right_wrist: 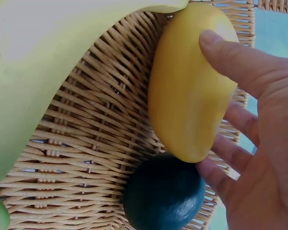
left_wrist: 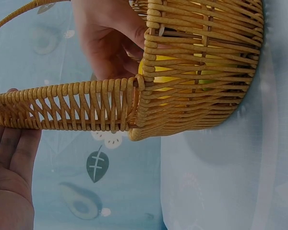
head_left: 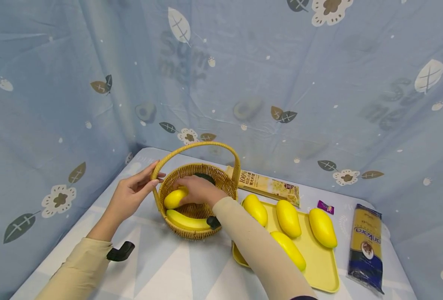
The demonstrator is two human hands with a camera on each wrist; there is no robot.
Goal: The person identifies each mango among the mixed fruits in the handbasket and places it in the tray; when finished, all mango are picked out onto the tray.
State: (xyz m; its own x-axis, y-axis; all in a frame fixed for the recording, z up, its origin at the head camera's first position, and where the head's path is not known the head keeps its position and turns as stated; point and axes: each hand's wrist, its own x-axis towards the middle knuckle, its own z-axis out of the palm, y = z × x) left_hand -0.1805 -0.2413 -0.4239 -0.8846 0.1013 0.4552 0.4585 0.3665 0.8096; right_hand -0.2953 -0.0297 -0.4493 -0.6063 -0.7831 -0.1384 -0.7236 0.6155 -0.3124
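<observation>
A round wicker basket (head_left: 196, 235) with a tall arched handle (head_left: 195, 145) stands on the table. My left hand (head_left: 127, 196) holds the left side of that handle between thumb and fingers. My right hand (head_left: 198, 189) reaches inside and grips a yellow mango (right_wrist: 192, 86), thumb on its upper face and fingers along its side. This mango lies against the basket's left wall. Close by it are a banana (head_left: 187, 221) at the near side and a dark green rounded fruit (right_wrist: 165, 194) at the far side. In the left wrist view, the wicker partly hides the fruit.
Right of the basket, several mangoes (head_left: 289, 218) lie on a yellow tray (head_left: 320, 279), which the right sleeve partly covers. A long pasta packet (head_left: 270, 186) lies behind it. Farther right are a small purple packet (head_left: 325, 207) and a blue-and-gold pasta bag (head_left: 365, 246). Patterned curtains surround the table.
</observation>
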